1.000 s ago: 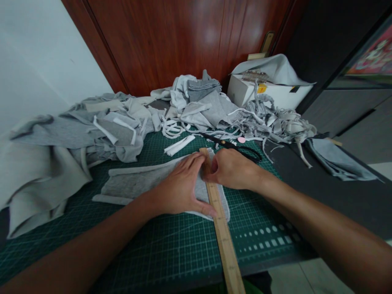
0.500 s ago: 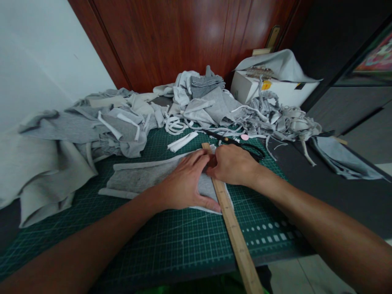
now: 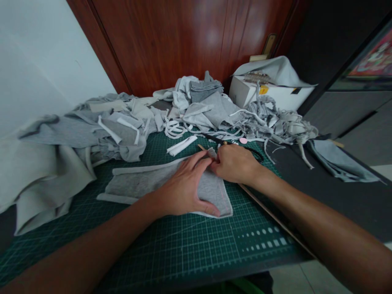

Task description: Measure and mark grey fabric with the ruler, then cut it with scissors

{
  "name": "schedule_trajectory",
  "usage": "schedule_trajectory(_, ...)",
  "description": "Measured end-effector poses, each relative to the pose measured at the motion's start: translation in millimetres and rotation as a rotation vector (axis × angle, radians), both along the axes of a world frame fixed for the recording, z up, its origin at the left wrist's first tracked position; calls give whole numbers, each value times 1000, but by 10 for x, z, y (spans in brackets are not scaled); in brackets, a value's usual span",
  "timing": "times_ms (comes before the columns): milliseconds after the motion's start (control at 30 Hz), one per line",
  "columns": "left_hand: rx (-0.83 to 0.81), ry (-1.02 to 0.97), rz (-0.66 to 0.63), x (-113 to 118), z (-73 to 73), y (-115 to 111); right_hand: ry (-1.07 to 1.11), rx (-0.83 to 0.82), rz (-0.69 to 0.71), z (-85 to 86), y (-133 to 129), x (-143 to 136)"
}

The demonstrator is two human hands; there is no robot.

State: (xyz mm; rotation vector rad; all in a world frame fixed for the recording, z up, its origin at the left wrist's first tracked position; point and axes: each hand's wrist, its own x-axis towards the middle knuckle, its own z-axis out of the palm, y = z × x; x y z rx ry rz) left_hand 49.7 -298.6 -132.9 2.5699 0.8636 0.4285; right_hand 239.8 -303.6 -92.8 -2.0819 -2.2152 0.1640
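A piece of grey knit fabric (image 3: 143, 181) with white edges lies flat on the green cutting mat (image 3: 183, 245). My left hand (image 3: 186, 183) is spread over it, thumb and fingers apart, pressing near its right end. A faint pink line runs along that end. My right hand (image 3: 235, 163) is closed at the fabric's far right corner, gripping a wooden ruler (image 3: 275, 218) that is turned up on its thin edge. Part of the ruler is hidden under this hand and forearm. Black-handled scissors (image 3: 225, 142) lie just beyond my right hand.
Heaped grey fabric (image 3: 122, 122) spreads along the left and back. A rolled white strip (image 3: 182, 145) and a pink disc (image 3: 243, 140) lie on the mat. Tangled cords (image 3: 275, 118) sit before a white box (image 3: 241, 92). Folded cloth (image 3: 339, 159) lies at the right.
The ruler has come off the fabric's right end, tipped onto its edge, and its near end has swung right. My left hand has stayed spread on the fabric.
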Motion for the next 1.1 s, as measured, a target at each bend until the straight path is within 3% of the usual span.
schedule_trajectory(167, 8, -1, 59, -12, -9, -26, 86, -14, 27, -32, 73, 72)
schedule_trajectory(300, 86, -12, 95, -12, -32, -26, 185, -91, 59, 89, 112, 226)
schedule_trajectory(433, 143, 28, 74, -2, -23, -41, 595, -111, 32, 271, 118, 379)
schedule_trajectory(500, 160, 43, 51, 5, -4, -59, 678, -40, 30, 322, 176, 410)
schedule_trajectory(600, 158, 64, 17, 14, 31, -83, 491, 29, 166, 317, 345, 346)
schedule_trajectory(767, 125, 115, -39, -3, 66, -114, 178, -94, 461, 209, 604, 101)
schedule_trajectory(967, 41, 139, -183, -160, 135, -153, 202, -210, 553, 156, 647, 96)
schedule_trajectory(1100, -93, 50, -212, -296, 214, -201, 139, -239, 523, 152, 582, 115)
